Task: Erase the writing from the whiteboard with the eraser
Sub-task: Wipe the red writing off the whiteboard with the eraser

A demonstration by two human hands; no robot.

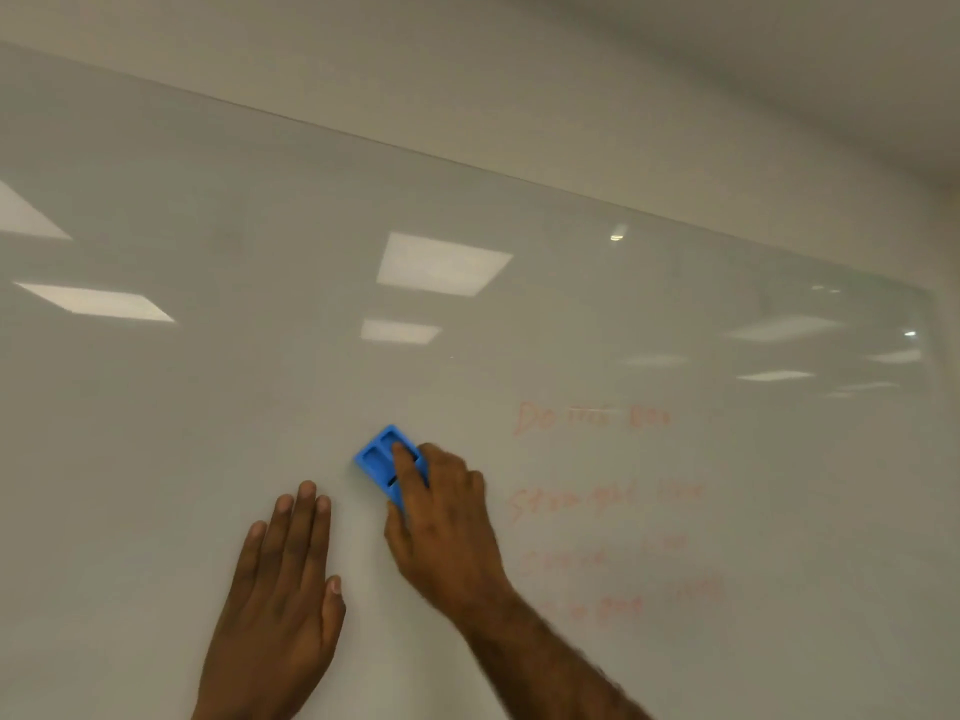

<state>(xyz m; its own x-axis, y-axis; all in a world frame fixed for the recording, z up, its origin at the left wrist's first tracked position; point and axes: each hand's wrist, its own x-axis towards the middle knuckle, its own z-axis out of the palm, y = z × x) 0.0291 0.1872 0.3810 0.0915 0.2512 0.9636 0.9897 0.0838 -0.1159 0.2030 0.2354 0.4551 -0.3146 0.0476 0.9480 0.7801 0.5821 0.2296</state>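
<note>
A glossy whiteboard (208, 407) fills most of the view. Faint orange-red writing (608, 511) runs in several lines across its lower right part. My right hand (447, 527) presses a blue eraser (379, 454) against the board, left of the writing; my fingers cover the eraser's lower right half. My left hand (285, 600) lies flat on the board with fingers together, just below and left of the eraser, holding nothing.
The board's top edge (467, 163) slants down to the right, with a plain wall (519, 70) above it. Ceiling lights show as reflections (441, 262) on the board surface.
</note>
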